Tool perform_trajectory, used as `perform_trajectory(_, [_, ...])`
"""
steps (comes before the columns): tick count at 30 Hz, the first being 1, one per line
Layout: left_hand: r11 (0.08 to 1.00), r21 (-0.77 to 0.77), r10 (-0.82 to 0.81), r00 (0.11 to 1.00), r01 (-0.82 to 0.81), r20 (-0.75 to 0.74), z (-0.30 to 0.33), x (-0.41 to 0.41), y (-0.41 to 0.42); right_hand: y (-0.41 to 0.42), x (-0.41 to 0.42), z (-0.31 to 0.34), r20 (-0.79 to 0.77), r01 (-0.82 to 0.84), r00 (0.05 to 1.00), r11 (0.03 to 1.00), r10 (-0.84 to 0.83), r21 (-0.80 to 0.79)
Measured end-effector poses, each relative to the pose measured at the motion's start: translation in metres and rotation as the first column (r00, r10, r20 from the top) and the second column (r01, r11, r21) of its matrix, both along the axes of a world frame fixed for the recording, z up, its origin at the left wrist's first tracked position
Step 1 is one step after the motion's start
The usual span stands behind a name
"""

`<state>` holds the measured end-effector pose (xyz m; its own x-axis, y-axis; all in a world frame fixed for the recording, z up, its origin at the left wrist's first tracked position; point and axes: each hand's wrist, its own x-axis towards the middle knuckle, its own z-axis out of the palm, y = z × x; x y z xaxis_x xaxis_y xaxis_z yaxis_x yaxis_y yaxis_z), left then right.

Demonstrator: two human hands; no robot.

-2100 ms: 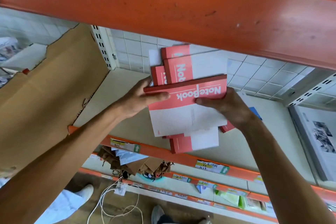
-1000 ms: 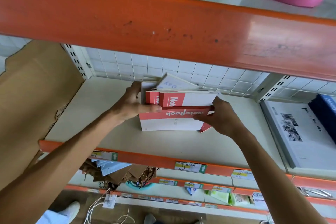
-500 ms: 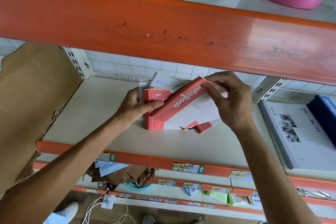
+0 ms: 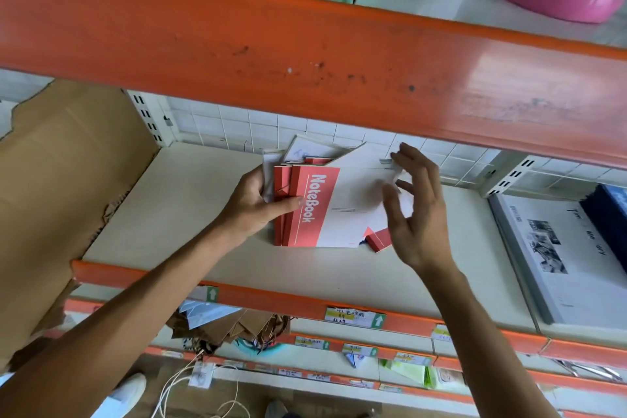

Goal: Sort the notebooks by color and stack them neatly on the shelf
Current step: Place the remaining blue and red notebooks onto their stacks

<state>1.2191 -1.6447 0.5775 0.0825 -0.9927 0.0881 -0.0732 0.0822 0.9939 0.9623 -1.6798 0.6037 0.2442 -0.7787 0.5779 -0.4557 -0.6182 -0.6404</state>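
Head view: lower notebooks hidden beneath red-and-white top notebook.

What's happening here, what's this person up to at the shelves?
A person is tidying a pile of red-and-white notebooks on a cream shelf. The left hand grips the pile by its red spine edge, thumb on the top cover. The right hand hovers open beside the pile's other side, holding nothing. The pile is uneven, with corners poking out at the back and lower right.
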Motion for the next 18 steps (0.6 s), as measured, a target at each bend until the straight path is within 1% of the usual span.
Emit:
perform_trajectory(2, [1.000,0.003,-0.005,1.000,0.005,0.007,-0.001,0.000,0.000,-0.005,-0.011,-0.003,0.022,-0.005,1.000,0.992,0.003,0.126])
perform_trajectory(4, [1.000,-0.013,-0.005,1.000,0.006,0.016,-0.003,0.001,-0.001,-0.008,-0.019,-0.011,0.033,-0.013,0.999,0.956,0.004,0.293])
perform_trajectory(6, [1.000,-0.021,-0.007,1.000,0.007,0.000,-0.004,0.001,0.000,-0.013,-0.022,-0.021,0.064,0.004,0.997,0.911,-0.033,0.413])
perform_trajectory(8, [0.999,-0.038,-0.003,1.000,0.002,-0.028,-0.005,0.001,-0.001,-0.016,-0.018,-0.029,0.218,-0.022,0.971,0.869,-0.099,0.494])
perform_trajectory(10, [0.999,-0.042,0.002,0.999,-0.004,-0.051,-0.005,-0.001,-0.002,-0.010,-0.009,-0.037,0.357,-0.077,0.923,0.843,-0.142,0.533])
perform_trajectory(11, [0.999,-0.040,0.009,0.999,-0.011,-0.053,-0.004,-0.002,-0.002,-0.006,-0.003,-0.040,0.384,-0.101,0.912,0.832,-0.142,0.546])
perform_trajectory(14, [0.999,-0.029,0.023,0.998,-0.025,-0.054,-0.005,-0.002,-0.004,0.004,0.008,-0.046,0.390,-0.194,0.919,0.800,-0.054,0.568])
perform_trajectory(16, [0.999,-0.023,0.038,0.998,-0.039,-0.045,-0.005,-0.001,-0.006,0.003,0.011,-0.043,0.398,-0.268,0.917,0.755,0.009,0.599])
perform_trajectory(18, [0.999,-0.023,0.033,0.998,-0.034,-0.051,-0.006,-0.005,-0.007,0.003,0.017,-0.040,0.341,-0.298,0.935,0.740,0.099,0.603])
